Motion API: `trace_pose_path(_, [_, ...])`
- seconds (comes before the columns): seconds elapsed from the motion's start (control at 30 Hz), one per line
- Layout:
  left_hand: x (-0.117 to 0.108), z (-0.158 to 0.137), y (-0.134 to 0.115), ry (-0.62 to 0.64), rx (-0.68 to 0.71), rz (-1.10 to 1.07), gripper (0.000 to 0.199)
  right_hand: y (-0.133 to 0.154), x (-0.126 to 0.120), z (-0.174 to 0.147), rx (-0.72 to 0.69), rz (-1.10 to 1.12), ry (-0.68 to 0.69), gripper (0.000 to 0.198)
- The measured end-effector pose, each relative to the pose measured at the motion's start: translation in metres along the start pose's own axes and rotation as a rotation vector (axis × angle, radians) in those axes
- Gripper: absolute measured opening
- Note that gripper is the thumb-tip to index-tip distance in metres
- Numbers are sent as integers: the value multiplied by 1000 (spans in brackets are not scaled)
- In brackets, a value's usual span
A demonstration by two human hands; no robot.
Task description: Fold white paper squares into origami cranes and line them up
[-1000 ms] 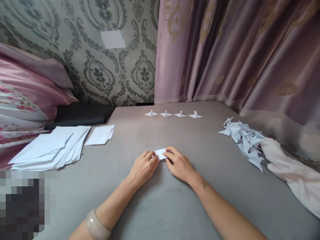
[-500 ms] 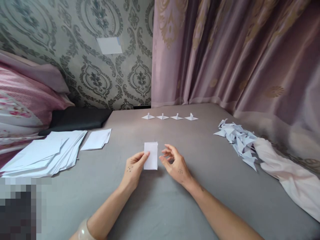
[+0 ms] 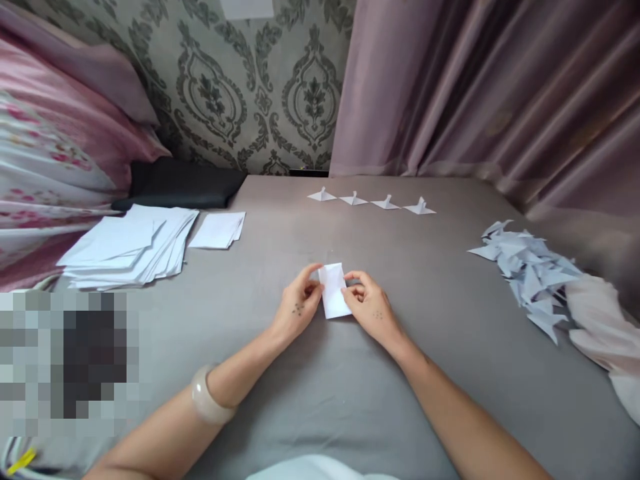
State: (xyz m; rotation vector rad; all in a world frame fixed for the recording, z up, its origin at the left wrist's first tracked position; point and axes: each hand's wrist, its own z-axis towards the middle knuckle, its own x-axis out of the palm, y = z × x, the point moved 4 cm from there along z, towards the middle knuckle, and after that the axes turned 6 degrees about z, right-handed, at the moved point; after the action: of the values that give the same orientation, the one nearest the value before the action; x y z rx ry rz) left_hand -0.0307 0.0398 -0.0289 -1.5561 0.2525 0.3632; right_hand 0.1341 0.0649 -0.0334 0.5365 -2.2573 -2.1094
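Observation:
A small folded white paper (image 3: 334, 292) is held between my two hands, over the middle of the grey cloth surface (image 3: 280, 247). My left hand (image 3: 301, 299) pinches its left edge between thumb and fingers. At the right edge, my right hand (image 3: 369, 303) grips the paper with its thumb and curled fingers. The paper is a narrow upright rectangle, slightly tilted. Beyond it stand several folded paper cranes (image 3: 355, 199) in a row.
Left lie a stack of white sheets (image 3: 125, 250), a smaller paper stack (image 3: 216, 231) and a black cushion-like item (image 3: 187, 183). A heap of folded paper pieces (image 3: 530, 270) and a pale cloth (image 3: 595, 320) lie right. A curtain (image 3: 430, 87) and patterned wall (image 3: 260, 93) close the back.
My right hand, apart from the paper before, now grips its right edge. My left hand has shifted its hold along the left edge. The view has tipped down and turned left.

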Motion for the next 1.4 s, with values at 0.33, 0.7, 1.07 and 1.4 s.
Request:
trace_pose_path(0.33, [-6, -9, -4, 72, 362, 535, 35, 3, -4, -2, 149, -66, 126, 43])
trace_pose_path(0.7, [-7, -6, -1, 75, 392, 564, 26, 4, -9, -2, 244, 21, 175, 41])
trace_pose_path(1.07, [-5, -6, -2, -1, 371, 542, 15, 12, -8, -7, -187, -524, 88, 22])
trace_pose_path(1.4, [0, -11, -1, -91, 262, 539, 16, 14, -8, -5, -181, -519, 58, 21])
